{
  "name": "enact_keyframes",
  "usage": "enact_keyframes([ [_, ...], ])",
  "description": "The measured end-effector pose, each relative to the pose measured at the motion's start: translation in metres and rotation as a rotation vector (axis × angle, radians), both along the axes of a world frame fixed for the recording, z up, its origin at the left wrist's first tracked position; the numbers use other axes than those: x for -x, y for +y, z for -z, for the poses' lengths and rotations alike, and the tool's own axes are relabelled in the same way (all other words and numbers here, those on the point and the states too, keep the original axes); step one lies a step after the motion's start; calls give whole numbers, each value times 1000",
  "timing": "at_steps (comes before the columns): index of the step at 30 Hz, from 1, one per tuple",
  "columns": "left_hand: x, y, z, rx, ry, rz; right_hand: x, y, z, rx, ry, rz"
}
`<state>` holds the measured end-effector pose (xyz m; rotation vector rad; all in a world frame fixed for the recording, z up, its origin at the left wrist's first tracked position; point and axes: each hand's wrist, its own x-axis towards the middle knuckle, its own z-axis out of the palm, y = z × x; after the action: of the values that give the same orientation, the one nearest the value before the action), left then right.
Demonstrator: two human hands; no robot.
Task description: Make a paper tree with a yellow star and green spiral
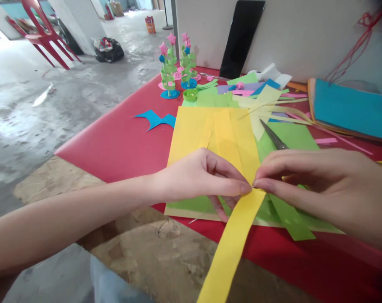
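two hands [194, 174] [323, 181], one held yellow strip [234, 244], two star-topped towers [169, 69] [187, 67], one red chair [45, 38]

Left hand [203, 176] and right hand [317, 181] pinch a yellow strip [232, 248].

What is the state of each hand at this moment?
Left hand: closed, pinching the yellow paper strip.
Right hand: closed, fingertips pinching at the same strip's upper end.

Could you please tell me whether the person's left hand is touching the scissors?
Apart: the head view shows a plain gap, with part of the yellow sheet visible between the left hand and the scissors' blade.
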<state>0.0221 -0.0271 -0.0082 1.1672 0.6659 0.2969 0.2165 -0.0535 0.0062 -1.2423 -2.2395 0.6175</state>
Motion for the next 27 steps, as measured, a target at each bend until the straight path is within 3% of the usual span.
enact_keyframes([
  [6,2,-2,-1,-33,-29,61,-1,-3,-1,-10,30,-9],
  [14,0,-7,3,-318,71,-152,0,-4,1,-85,41,56],
  [27,-2,-10,-1,-299,66,-218,2,-9,5,-128,58,144],
])
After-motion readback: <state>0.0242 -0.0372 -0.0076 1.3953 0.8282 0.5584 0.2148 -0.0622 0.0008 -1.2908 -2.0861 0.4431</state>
